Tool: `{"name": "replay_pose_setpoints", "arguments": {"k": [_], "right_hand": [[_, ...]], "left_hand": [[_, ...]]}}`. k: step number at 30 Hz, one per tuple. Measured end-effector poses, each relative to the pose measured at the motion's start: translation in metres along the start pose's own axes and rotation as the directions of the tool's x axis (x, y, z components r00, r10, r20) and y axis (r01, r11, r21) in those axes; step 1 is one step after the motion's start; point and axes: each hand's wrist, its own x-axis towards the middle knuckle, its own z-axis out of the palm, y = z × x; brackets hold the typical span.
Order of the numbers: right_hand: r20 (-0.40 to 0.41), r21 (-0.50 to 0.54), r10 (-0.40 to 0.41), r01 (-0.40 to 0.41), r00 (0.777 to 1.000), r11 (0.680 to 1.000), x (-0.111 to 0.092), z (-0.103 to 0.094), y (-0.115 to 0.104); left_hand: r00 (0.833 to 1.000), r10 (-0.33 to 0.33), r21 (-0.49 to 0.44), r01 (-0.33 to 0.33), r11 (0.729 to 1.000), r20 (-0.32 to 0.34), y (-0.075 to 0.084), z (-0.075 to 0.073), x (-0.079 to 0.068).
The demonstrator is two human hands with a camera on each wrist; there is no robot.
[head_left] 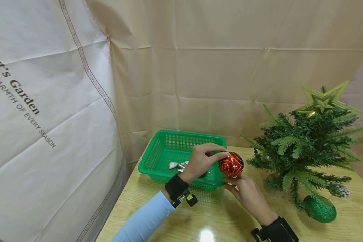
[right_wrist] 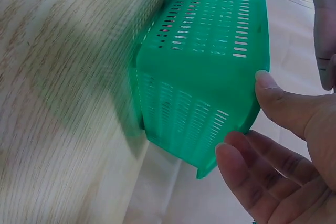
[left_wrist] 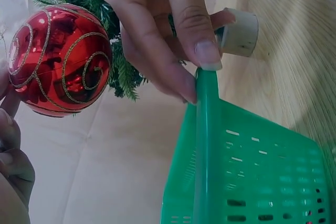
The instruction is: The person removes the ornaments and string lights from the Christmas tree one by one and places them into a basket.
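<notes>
At the end of a green basket (head_left: 157, 175) nearest a small Christmas tree (head_left: 308, 141), a person's left hand (head_left: 201, 161) grips a shiny red ball (head_left: 231, 164) above the tabletop (head_left: 175, 218), while the right hand (head_left: 249, 191) pinches the basket's rim at that same end. From where I stand, good handling looks to call for a light fingertip hold on the likely slick ball, clear of the rim, and a pinch firm enough to steady the basket.
</notes>
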Motion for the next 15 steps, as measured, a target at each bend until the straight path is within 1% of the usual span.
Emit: {"name": "replay_pose_setpoints", "arguments": {"k": [8, 15], "right_hand": [[-0.002, -0.013, -0.02, 0.02, 1.0, 1.0, 0.0003, 0.0011, -0.0015], [-0.032, -0.012, -0.045, 0.045, 0.998, 0.999, 0.0004, 0.0028, 0.0016]], "left_hand": [[0.999, -0.022, -0.018, 0.022, 1.0, -0.025, -0.0016, -0.007, -0.0023], [0.999, -0.013, -0.01, 0.013, 1.0, -0.036, -0.0035, -0.0082, -0.0022]]}}
